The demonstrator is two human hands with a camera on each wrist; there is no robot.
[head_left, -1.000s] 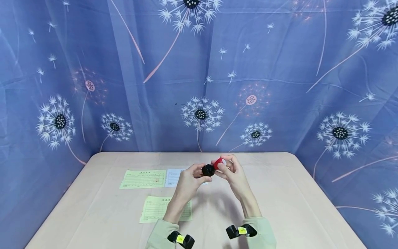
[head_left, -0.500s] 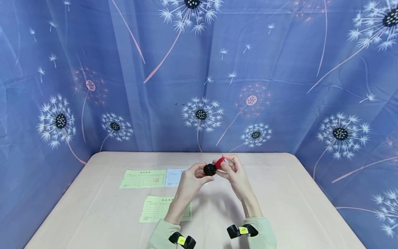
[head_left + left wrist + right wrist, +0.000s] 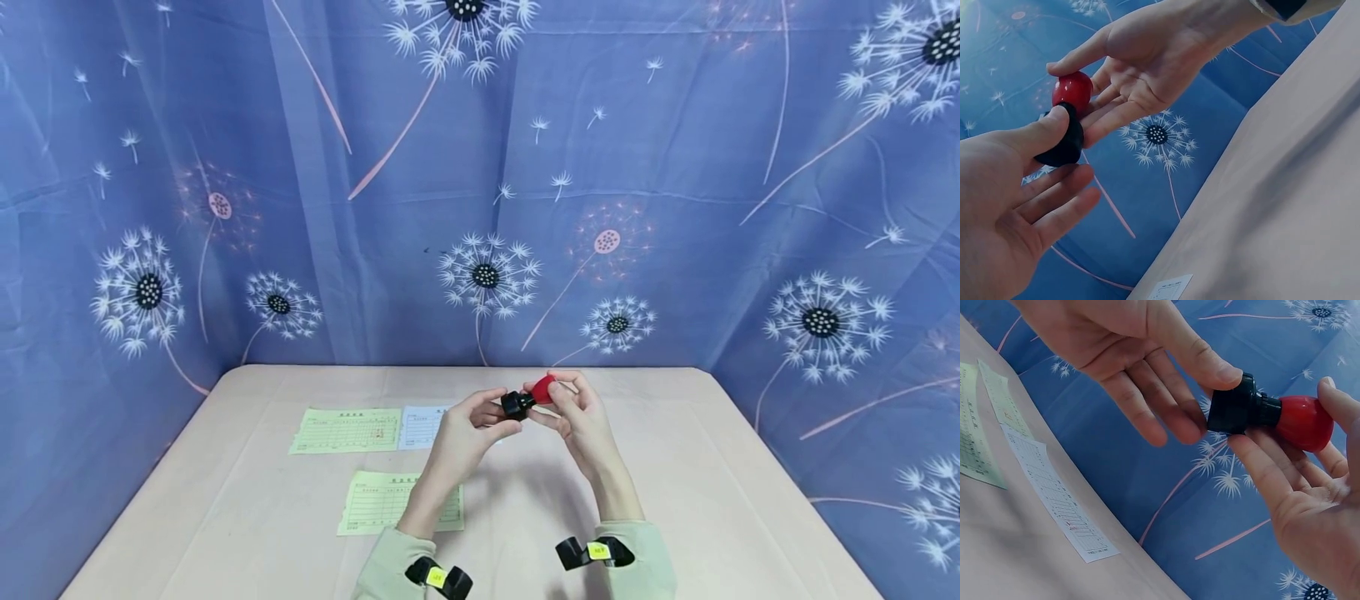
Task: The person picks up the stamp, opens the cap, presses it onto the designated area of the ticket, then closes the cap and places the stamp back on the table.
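Both hands hold a stamp up over the table. My left hand (image 3: 457, 437) pinches its black base (image 3: 1229, 415) between thumb and fingers, the thumb lying on top. Around the red rounded handle (image 3: 1305, 424) are the thumb and fingers of my right hand (image 3: 588, 429). Between handle and base a ridged black neck (image 3: 1267, 411) shows in the right wrist view. The stamp lies tilted sideways, handle toward the right hand. Its printing face is hidden. In the left wrist view, the left thumb covers part of the black base (image 3: 1066, 144).
Flat on the pale table (image 3: 240, 500) lie printed slips: a green one with a red mark (image 3: 341, 432) at the back left, a bluish-white one (image 3: 418, 427) beside it, and another green one (image 3: 371, 504) nearer the front. A blue dandelion-print curtain (image 3: 375, 292) surrounds the table.
Both hands have shifted slightly right with the stamp. The right hand has moved a little away from the left, and more of the neck between handle and base shows.
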